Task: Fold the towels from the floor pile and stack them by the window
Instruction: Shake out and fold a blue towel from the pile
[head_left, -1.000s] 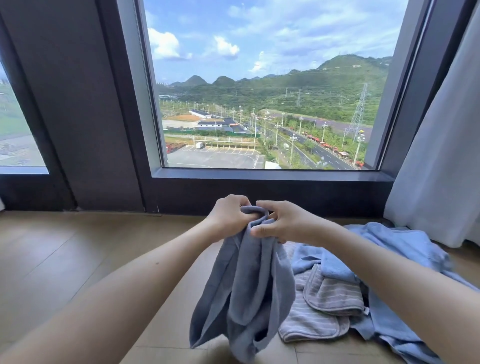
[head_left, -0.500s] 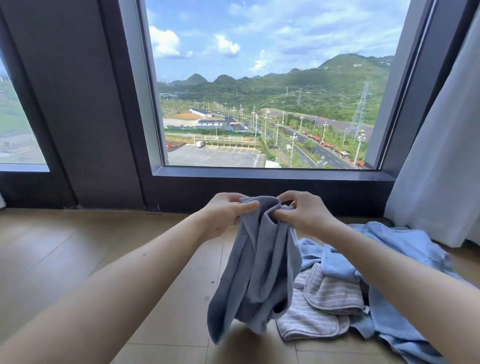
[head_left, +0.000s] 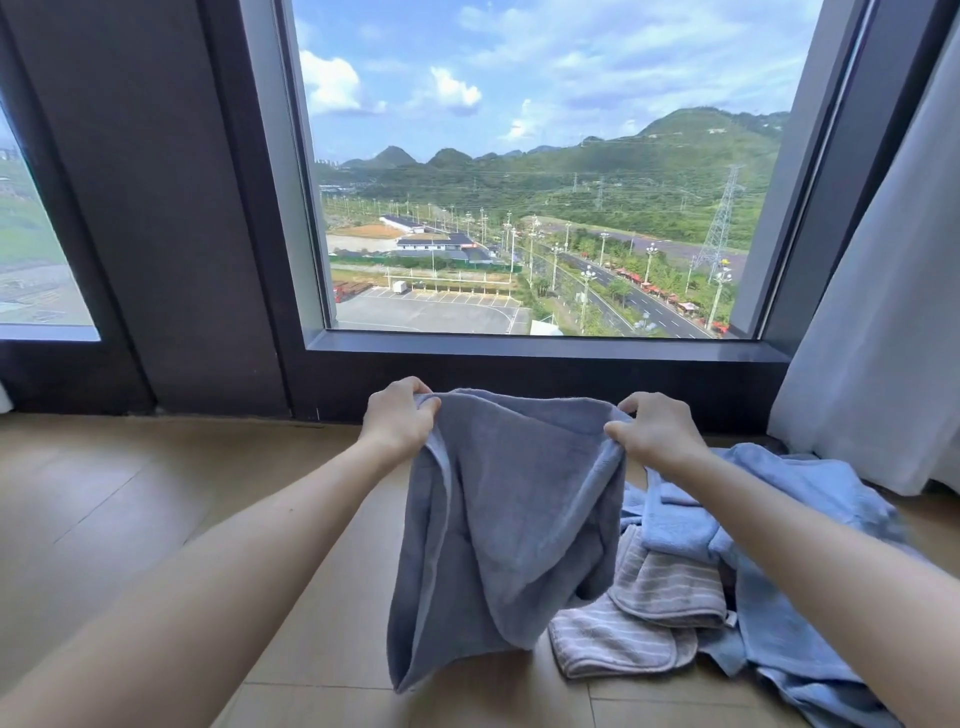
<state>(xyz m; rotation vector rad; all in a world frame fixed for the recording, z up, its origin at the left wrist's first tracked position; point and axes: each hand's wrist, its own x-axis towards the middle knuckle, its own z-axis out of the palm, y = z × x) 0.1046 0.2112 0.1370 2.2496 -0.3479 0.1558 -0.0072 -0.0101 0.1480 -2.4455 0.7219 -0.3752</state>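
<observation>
We hold the grey-blue towel (head_left: 509, 519) up in front of us, at twelve o'clock, with its upper edge stretched between both hands. Our left hand (head_left: 400, 418) pinches this edge at the ten o'clock corner of the cloth, with the fingers curled tightly over the hem. Our right hand (head_left: 657, 434) pinches the other end at two o'clock in the same way, so both hands are closed on fabric, not spread wide. We judge that the hands stand apart like this to find the corners and to let the weight pull the cloth flat. The lower part hangs in loose folds and comes near the floor (head_left: 130, 519), but we cannot tell whether it touches. The rest of the pile lies on the floor at four o'clock from the held towel: crumpled light blue towels (head_left: 810, 519) with a striped towel (head_left: 665, 587) on their near side. The window (head_left: 519, 208) is straight ahead and the curtain (head_left: 883, 312) hangs at two o'clock. We see no folded towel by the window, so we think the task is at an early stage.
</observation>
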